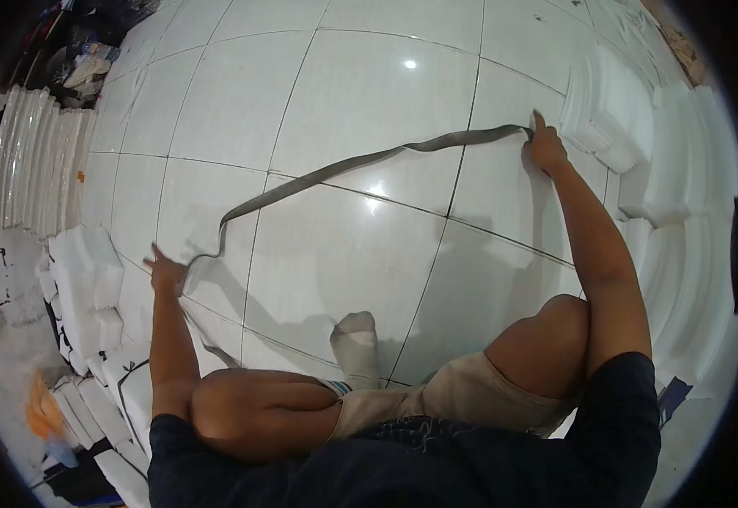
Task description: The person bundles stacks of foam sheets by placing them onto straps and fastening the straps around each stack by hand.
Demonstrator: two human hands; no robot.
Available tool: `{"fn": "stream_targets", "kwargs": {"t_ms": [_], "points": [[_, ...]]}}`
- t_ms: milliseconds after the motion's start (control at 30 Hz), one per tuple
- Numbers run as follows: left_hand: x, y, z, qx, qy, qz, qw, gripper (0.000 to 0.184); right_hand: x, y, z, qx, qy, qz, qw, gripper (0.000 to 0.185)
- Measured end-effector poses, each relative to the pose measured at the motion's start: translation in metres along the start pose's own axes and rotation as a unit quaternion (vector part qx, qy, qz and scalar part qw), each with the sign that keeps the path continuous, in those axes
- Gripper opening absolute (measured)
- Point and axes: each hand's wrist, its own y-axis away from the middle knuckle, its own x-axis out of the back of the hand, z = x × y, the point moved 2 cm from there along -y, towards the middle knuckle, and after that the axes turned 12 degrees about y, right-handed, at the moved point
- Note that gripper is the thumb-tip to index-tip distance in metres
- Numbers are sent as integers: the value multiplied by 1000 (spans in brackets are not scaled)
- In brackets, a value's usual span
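Note:
A long, flat dark grey strap (pixel 327 174) stretches across the white tiled floor between my hands, slack and twisted near the left one. My left hand (pixel 167 273), at the left, is closed on the strap with a finger or two pointing out. From there a further length runs down toward my left knee, where my leg hides it. Farther out on the right, my right hand (pixel 547 149) pinches the strap's other end, one finger extended. Between the hands and my body, my socked foot (pixel 355 343) rests on the tiles.
Stacks of white foam-like sheets (pixel 610 110) line the right side. On the left stand a plastic-wrapped stack (pixel 39 161) and white blocks (pixel 85 271). An orange plastic bag (pixel 43 406) lies at lower left. Dark clutter (pixel 77 63) fills the far left corner.

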Motion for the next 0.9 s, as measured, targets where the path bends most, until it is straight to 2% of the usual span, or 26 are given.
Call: {"fn": "stream_targets", "kwargs": {"t_ms": [33,67,100,133,200,233,300,333,400,433,500,533,567,633,667,733,767,800,833,867,900], "points": [[-17,-14,8,-75,-17,-43,996,94,2,-3,2,0,3,3,1000,64],[-25,9,39,-227,20,22,973,87,3,-7,3,36,48,16,998,48],[-24,33,76,-332,131,-37,933,79,3,-8,1,73,93,28,993,34],[-35,55,106,-397,177,-47,899,65,8,-7,-4,74,96,27,992,34],[-47,88,145,-451,133,-124,874,58,34,-5,-19,77,107,104,986,20],[-57,91,152,-456,122,-145,869,56,42,-11,-20,78,109,103,986,20],[-67,88,155,-450,98,-127,878,57,57,-30,-20,-2,-47,154,987,26],[-70,85,154,-452,97,-128,877,57,56,-42,-17,-5,-47,153,987,26],[-71,76,148,-443,109,-111,883,59,54,-57,-3,104,-174,280,938,32],[-73,75,144,-447,108,-115,881,59,44,-53,3,98,-172,279,940,32],[-74,77,138,-471,108,-83,871,59,21,-41,10,99,37,204,973,39],[-73,79,137,-456,99,-82,880,57,15,-30,11,89,58,144,984,42],[-77,75,135,-456,100,-84,880,57,14,-16,12,88,60,144,984,42],[-81,69,130,-422,119,-88,894,56,12,8,16,76,29,78,994,43],[-77,68,131,-432,121,-101,888,56,13,9,18,71,29,81,994,43],[-79,57,123,-440,104,-97,887,56,10,17,30,135,-61,-46,988,43],[-83,47,123,-445,86,-96,886,55,16,29,27,126,-143,-117,975,43],[-79,45,124,-435,86,-118,889,55,-4,34,29,201,-146,-32,968,42],[-79,38,122,-474,104,-107,868,53,26,74,16,111,-255,-183,943,40],[-72,35,126,-451,133,-84,878,52,5,89,16,258,-237,-98,931,40],[-67,22,136,-412,192,-66,889,51,21,129,11,231,-222,-116,940,42]]}}
